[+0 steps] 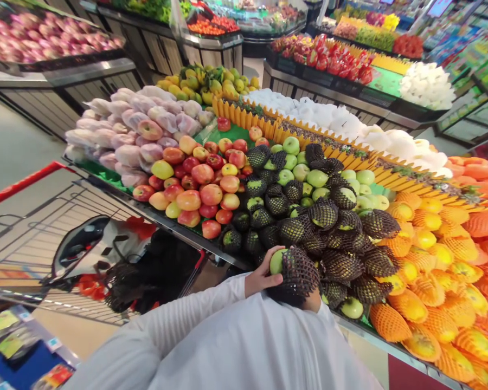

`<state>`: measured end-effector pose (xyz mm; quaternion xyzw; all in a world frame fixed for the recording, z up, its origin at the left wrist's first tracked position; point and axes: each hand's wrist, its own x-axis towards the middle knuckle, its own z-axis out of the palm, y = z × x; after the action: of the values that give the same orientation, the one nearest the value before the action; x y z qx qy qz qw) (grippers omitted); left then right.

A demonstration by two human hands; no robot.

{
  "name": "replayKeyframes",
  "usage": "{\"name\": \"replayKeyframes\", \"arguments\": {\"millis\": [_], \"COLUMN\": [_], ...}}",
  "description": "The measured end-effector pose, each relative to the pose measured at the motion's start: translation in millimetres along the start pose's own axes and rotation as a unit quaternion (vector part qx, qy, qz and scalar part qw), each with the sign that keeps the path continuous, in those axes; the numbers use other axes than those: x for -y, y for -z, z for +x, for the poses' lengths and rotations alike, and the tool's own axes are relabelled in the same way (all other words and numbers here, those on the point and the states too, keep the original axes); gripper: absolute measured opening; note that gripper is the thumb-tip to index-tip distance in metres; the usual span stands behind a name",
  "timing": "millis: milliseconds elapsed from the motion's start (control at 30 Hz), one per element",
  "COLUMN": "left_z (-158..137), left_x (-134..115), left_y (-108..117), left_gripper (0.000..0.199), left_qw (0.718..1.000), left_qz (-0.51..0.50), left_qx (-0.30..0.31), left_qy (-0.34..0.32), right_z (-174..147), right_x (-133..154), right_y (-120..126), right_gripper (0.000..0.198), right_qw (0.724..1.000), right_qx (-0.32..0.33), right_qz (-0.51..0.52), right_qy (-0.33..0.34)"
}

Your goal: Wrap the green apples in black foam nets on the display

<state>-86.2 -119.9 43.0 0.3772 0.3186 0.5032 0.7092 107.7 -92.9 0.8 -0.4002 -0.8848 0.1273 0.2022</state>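
Note:
Close in front of my body, my left hand [263,276] is wrapped round a green apple [275,261], thumb on the near side. Black foam netting [301,273] covers the fruit's right part, or a second fruit pressed against it; I cannot tell which. Only a patch of my right hand [314,301] shows, low beside the netting; its fingers are hidden behind it. Just beyond lie several green apples in black nets [324,213], some bare green apples [317,177] among them.
Red apples [203,173] and bagged fruit [134,130] lie left on the stand. Fruit in orange nets [427,319] lies right, bordered by an orange divider [329,140]. A shopping cart [36,227] with a bag [93,249] stands at my left. Onions [40,35] are farther back.

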Motion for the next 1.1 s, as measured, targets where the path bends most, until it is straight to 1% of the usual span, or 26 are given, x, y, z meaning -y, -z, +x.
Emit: {"name": "replayKeyframes", "arguments": {"millis": [100,200,300,400,467,533,633,733,833,900,933,967,1000,1067,1100], "left_z": [-4.1,-6.5,-7.8,-8.8,-8.9,-7.9,-4.2,-1.1,-1.6,-3.9,-5.4,-7.0,-8.8,-12.1,-13.5], "left_x": [8.7,17.3,24.6,32.1,38.0,45.1,56.7,66.3,71.7,73.3,73.8,74.3,74.8,76.2,77.2], "left_y": [-4.1,-12.3,-25.8,-42.1,-52.0,-60.4,-71.7,-83.6,-93.9,-97.1,-97.3,-96.6,-95.4,-92.8,-92.1], "left_gripper": [0.111,0.116,0.121,0.126,0.121,0.109,0.099,0.084,0.064,0.062,0.063,0.063,0.063,0.06,0.058], "left_qw": [0.998,0.996,0.996,0.998,0.998,0.999,0.998,0.988,0.965,0.959,0.962,0.965,0.968,0.97,0.969], "left_qz": [0.054,0.079,0.066,0.024,0.01,0.002,-0.047,-0.138,-0.244,-0.263,-0.253,-0.235,-0.217,-0.195,-0.192], "left_qx": [0.023,0.028,0.04,0.051,0.048,0.034,0.007,-0.02,-0.059,-0.059,-0.049,-0.037,-0.025,0.002,0.013], "left_qy": [-0.001,0.011,0.036,0.042,0.039,0.042,0.051,0.065,0.074,0.085,0.096,0.109,0.123,0.146,0.153], "right_z": [0.7,-2.2,-8.3,-15.5,-19.2,-21.4,-23.4,-28.7,-41.6,-53.9,-60.4,-66.7,-72.1,-78.6,-79.2], "right_x": [4.4,4.8,2.4,-0.8,-2.8,-5.5,-12.6,-23.9,-34.4,-39.0,-40.9,-42.9,-45.2,-51.0,-54.2], "right_y": [10.4,22.8,37.4,55.0,68.8,83.7,106.9,128.9,147.8,156.2,158.3,158.8,157.4,149.6,143.8], "right_gripper": [0.032,0.034,0.037,0.041,0.04,0.038,0.035,0.027,0.02,0.028,0.031,0.029,0.024,0.016,0.017], "right_qw": [0.999,0.997,0.994,0.991,0.989,0.987,0.986,0.985,0.977,0.963,0.952,0.934,0.908,0.835,0.808], "right_qx": [-0.011,-0.003,0.01,0.02,0.03,0.044,0.079,0.098,0.071,0.059,0.046,0.017,-0.028,-0.135,-0.163], "right_qz": [-0.016,-0.022,-0.021,-0.013,-0.005,-0.002,0.014,0.08,0.181,0.256,0.301,0.357,0.417,0.516,0.536], "right_qy": [0.043,0.074,0.103,0.131,0.146,0.153,0.143,0.114,0.081,0.056,0.033,0.003,-0.036,-0.134,-0.183]}}
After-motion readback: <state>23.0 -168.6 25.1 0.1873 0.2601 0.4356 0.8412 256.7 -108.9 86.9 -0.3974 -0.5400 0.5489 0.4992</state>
